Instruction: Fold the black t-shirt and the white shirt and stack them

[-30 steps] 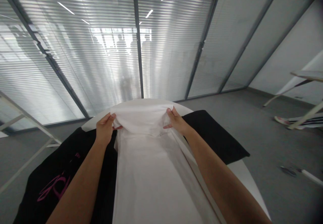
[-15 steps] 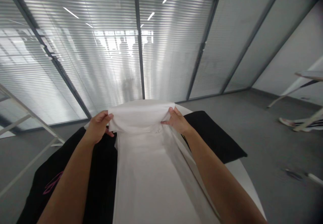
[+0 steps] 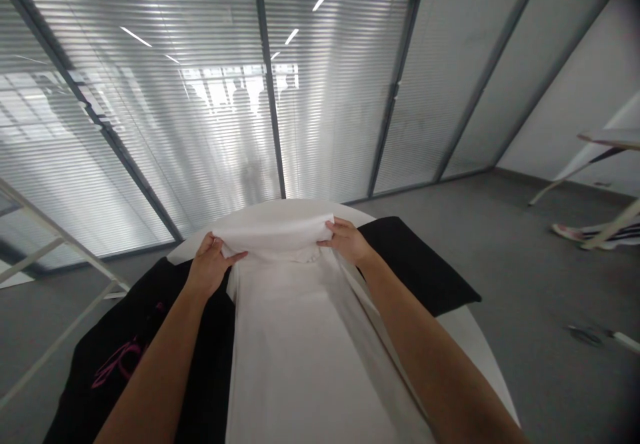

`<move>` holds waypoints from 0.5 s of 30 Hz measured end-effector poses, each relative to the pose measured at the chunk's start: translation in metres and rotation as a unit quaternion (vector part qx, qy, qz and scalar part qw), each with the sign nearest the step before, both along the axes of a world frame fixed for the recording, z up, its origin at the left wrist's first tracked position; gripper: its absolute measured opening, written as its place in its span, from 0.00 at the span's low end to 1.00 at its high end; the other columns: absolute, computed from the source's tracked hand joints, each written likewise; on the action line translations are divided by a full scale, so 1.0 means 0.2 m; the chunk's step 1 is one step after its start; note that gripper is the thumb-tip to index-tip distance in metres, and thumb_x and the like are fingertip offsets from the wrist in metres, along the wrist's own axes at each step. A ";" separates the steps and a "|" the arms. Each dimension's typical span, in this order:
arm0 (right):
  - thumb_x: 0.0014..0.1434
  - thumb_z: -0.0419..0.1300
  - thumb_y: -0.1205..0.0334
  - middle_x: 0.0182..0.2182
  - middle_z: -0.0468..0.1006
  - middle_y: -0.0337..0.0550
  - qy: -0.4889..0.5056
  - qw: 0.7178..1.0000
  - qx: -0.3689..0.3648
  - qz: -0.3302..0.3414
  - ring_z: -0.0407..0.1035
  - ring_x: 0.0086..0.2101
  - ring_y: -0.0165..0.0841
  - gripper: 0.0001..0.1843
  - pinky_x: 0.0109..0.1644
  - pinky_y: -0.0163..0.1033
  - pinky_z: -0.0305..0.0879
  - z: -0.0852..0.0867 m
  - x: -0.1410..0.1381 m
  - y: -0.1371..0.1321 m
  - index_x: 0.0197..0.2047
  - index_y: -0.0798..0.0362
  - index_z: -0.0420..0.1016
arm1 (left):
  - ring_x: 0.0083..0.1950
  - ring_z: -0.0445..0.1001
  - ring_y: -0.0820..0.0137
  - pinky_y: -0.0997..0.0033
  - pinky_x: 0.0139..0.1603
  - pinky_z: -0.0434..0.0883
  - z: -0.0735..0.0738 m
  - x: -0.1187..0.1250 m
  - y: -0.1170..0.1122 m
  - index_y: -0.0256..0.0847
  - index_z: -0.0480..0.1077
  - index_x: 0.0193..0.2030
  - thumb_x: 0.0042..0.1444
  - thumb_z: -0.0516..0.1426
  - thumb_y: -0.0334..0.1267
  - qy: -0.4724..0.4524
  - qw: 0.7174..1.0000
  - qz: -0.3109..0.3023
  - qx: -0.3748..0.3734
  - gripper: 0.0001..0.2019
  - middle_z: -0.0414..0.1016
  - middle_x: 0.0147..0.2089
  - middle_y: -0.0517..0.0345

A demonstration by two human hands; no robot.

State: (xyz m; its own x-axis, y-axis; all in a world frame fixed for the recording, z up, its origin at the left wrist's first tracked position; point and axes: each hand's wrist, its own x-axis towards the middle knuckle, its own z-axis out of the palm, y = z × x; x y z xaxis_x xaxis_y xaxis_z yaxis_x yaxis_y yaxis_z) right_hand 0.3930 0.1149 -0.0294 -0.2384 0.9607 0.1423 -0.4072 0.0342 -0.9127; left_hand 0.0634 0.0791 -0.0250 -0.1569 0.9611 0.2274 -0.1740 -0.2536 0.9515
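White cloth [image 3: 300, 337] lying lengthwise on round table [image 3: 480, 357], over black garments [image 3: 150, 344]; left hand [image 3: 210, 267] and right hand [image 3: 345, 241] each pinching its folded far edge.

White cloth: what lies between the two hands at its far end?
In the head view, only the raised fold of the white cloth spans the stretch between the left hand and right hand; each pinches one end of it.
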 end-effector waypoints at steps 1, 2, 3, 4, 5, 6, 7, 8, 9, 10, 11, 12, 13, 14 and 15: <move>0.46 0.70 0.52 0.38 0.81 0.44 0.000 1.000 0.005 0.008 0.74 0.40 0.41 0.18 0.47 0.50 0.73 0.01 0.02 -0.01 0.39 0.52 0.80 | 0.56 0.70 0.58 0.56 0.49 0.77 0.01 0.00 -0.01 0.44 0.70 0.45 0.53 0.63 0.48 0.003 1.000 0.002 0.007 0.16 0.72 0.52 0.50; 0.45 0.70 0.53 0.38 0.81 0.45 -0.008 1.000 0.012 0.020 0.75 0.42 0.42 0.17 0.49 0.52 0.72 0.02 0.04 -0.01 0.37 0.53 0.80 | 0.56 0.70 0.58 0.56 0.49 0.77 0.01 0.00 -0.02 0.45 0.70 0.45 0.53 0.63 0.48 0.001 1.000 0.000 0.014 0.16 0.73 0.52 0.50; 0.44 0.70 0.53 0.38 0.81 0.46 -0.020 0.999 0.020 0.032 0.74 0.43 0.44 0.16 0.51 0.53 0.70 0.03 0.06 -0.02 0.36 0.53 0.81 | 0.57 0.70 0.58 0.55 0.49 0.77 0.01 -0.01 -0.02 0.45 0.71 0.45 0.53 0.62 0.49 -0.007 1.000 -0.010 0.020 0.16 0.73 0.52 0.50; 0.43 0.70 0.53 0.38 0.82 0.47 -0.037 0.998 0.028 0.045 0.74 0.46 0.46 0.15 0.53 0.54 0.69 0.04 0.08 -0.02 0.34 0.52 0.82 | 0.56 0.71 0.58 0.54 0.49 0.76 0.01 -0.02 -0.03 0.45 0.71 0.44 0.52 0.62 0.48 -0.015 0.999 -0.023 0.025 0.16 0.73 0.52 0.51; 0.42 0.70 0.52 0.38 0.82 0.47 -0.054 0.996 0.036 0.058 0.73 0.48 0.48 0.14 0.55 0.55 0.67 0.05 0.09 -0.03 0.31 0.52 0.82 | 0.53 0.72 0.58 0.53 0.49 0.76 0.00 -0.03 -0.04 0.44 0.72 0.43 0.52 0.62 0.48 -0.027 0.999 -0.037 0.028 0.15 0.74 0.51 0.51; 0.41 0.70 0.50 0.38 0.82 0.46 -0.071 0.994 0.044 0.070 0.73 0.49 0.49 0.14 0.56 0.55 0.66 0.05 0.11 -0.03 0.28 0.51 0.82 | 0.51 0.73 0.59 0.53 0.48 0.76 -0.01 -0.04 -0.06 0.43 0.73 0.42 0.50 0.63 0.47 -0.037 0.998 -0.051 0.028 0.15 0.75 0.48 0.52; 0.40 0.71 0.49 0.36 0.82 0.46 -0.084 0.992 0.052 0.084 0.72 0.50 0.50 0.14 0.57 0.56 0.64 0.06 0.11 -0.04 0.25 0.51 0.81 | 0.47 0.74 0.60 0.54 0.47 0.76 -0.02 -0.05 -0.07 0.41 0.74 0.40 0.49 0.64 0.45 -0.044 0.997 -0.064 0.025 0.14 0.76 0.45 0.52; 0.39 0.71 0.48 0.34 0.82 0.45 -0.091 0.989 0.063 0.099 0.72 0.50 0.50 0.14 0.58 0.56 0.63 0.06 0.12 -0.04 0.22 0.50 0.80 | 0.45 0.74 0.61 0.57 0.46 0.76 -0.03 -0.06 -0.09 0.40 0.75 0.39 0.48 0.64 0.44 -0.046 0.996 -0.078 0.018 0.14 0.77 0.42 0.52; 0.37 0.72 0.48 0.33 0.82 0.44 -0.094 0.986 0.074 0.115 0.73 0.49 0.50 0.15 0.59 0.56 0.62 0.06 0.12 -0.04 0.20 0.50 0.79 | 0.43 0.75 0.62 0.59 0.45 0.76 -0.03 -0.07 -0.11 0.39 0.76 0.38 0.47 0.65 0.43 -0.044 0.995 -0.088 0.010 0.13 0.77 0.40 0.51; 0.36 0.73 0.47 0.31 0.82 0.43 -0.097 0.983 0.084 0.134 0.73 0.48 0.49 0.15 0.59 0.56 0.62 0.07 0.12 -0.05 0.18 0.49 0.79 | 0.43 0.75 0.63 0.62 0.45 0.75 -0.04 -0.07 -0.13 0.38 0.77 0.38 0.47 0.65 0.43 -0.035 0.995 -0.094 0.001 0.13 0.77 0.40 0.51; 0.35 0.73 0.47 0.31 0.82 0.43 -0.104 0.979 0.089 0.154 0.74 0.48 0.49 0.15 0.60 0.56 0.61 0.07 0.12 -0.05 0.18 0.49 0.79 | 0.43 0.75 0.63 0.64 0.44 0.75 -0.04 -0.07 -0.15 0.38 0.78 0.37 0.47 0.65 0.43 -0.023 0.995 -0.100 -0.007 0.12 0.77 0.39 0.50; 0.36 0.72 0.47 0.31 0.83 0.43 -0.113 0.974 0.091 0.174 0.74 0.47 0.49 0.15 0.60 0.57 0.60 0.08 0.12 -0.05 0.18 0.49 0.79 | 0.42 0.75 0.63 0.66 0.43 0.74 -0.04 -0.07 -0.17 0.38 0.78 0.36 0.47 0.65 0.42 -0.010 0.994 -0.105 -0.013 0.12 0.77 0.39 0.49; 0.36 0.72 0.47 0.31 0.83 0.44 -0.127 0.969 0.091 0.192 0.74 0.47 0.49 0.14 0.60 0.56 0.60 0.08 0.13 -0.05 0.19 0.49 0.80 | 0.42 0.74 0.63 0.67 0.42 0.74 -0.04 -0.08 -0.19 0.38 0.78 0.36 0.47 0.65 0.42 0.005 0.994 -0.108 -0.016 0.12 0.77 0.39 0.49; 0.38 0.71 0.48 0.32 0.83 0.45 -0.145 0.963 0.088 0.210 0.74 0.48 0.49 0.14 0.61 0.56 0.59 0.09 0.14 -0.05 0.21 0.50 0.82 | 0.41 0.74 0.63 0.67 0.41 0.73 -0.05 -0.08 -0.20 0.38 0.79 0.35 0.46 0.65 0.42 0.021 0.993 -0.112 -0.017 0.11 0.77 0.39 0.49; 0.39 0.71 0.50 0.32 0.83 0.46 -0.166 0.955 0.086 0.229 0.73 0.49 0.49 0.13 0.61 0.55 0.59 0.09 0.14 -0.05 0.24 0.51 0.83 | 0.41 0.74 0.62 0.67 0.40 0.73 -0.05 -0.08 -0.21 0.38 0.79 0.34 0.47 0.64 0.42 0.038 0.992 -0.120 -0.019 0.11 0.77 0.38 0.49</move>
